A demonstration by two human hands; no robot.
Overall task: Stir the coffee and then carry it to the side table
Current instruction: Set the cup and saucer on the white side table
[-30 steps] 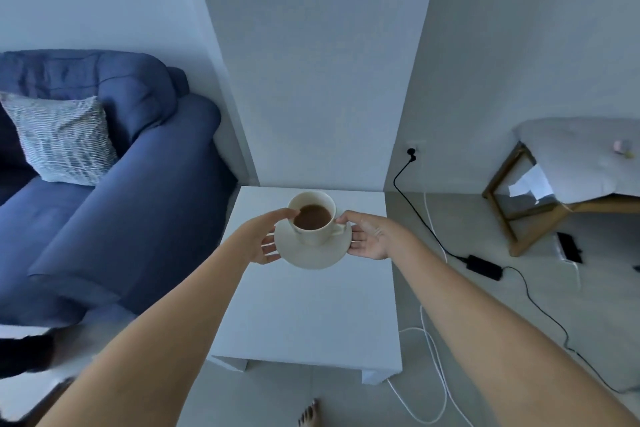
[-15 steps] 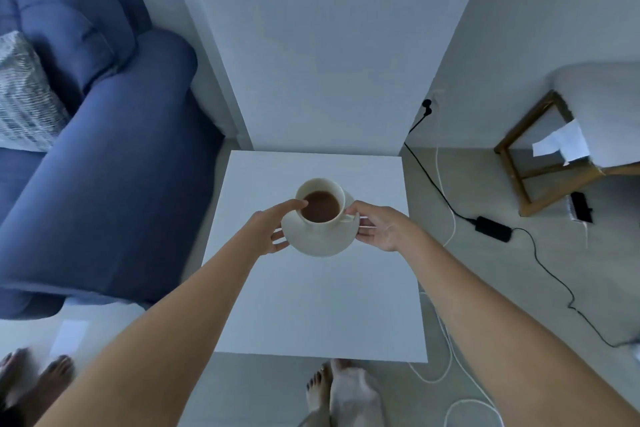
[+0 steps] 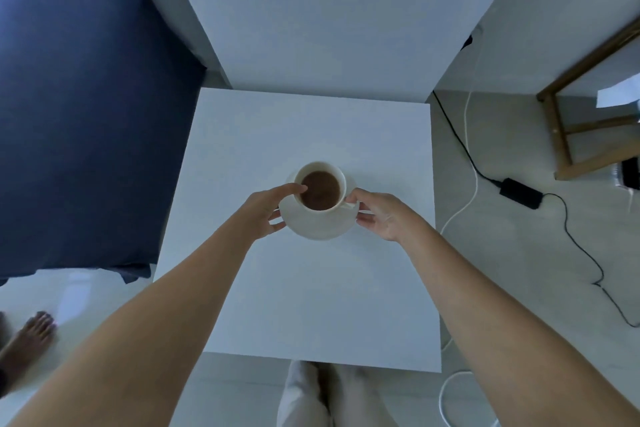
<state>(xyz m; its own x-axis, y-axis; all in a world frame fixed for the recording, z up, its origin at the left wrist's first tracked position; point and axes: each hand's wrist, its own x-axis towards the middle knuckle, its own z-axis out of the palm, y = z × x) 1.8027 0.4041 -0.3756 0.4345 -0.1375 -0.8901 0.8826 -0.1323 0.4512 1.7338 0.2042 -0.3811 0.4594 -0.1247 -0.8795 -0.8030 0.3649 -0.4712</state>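
A white cup of brown coffee stands on a white saucer over the middle of the square white side table. My left hand grips the saucer's left rim, its thumb against the cup's wall. My right hand grips the saucer's right rim beside the cup's handle. I cannot tell whether the saucer touches the tabletop or hangs just above it. No spoon shows.
A dark blue sofa flanks the table's left side. A white wall column rises behind it. On the right floor lie a black cable with adapter, a white cable and a wooden stool. Another person's bare foot stands lower left.
I have stepped closer and my view has tilted down onto the table. The cup and saucer, held in both hands, have come down toward the tabletop's middle.
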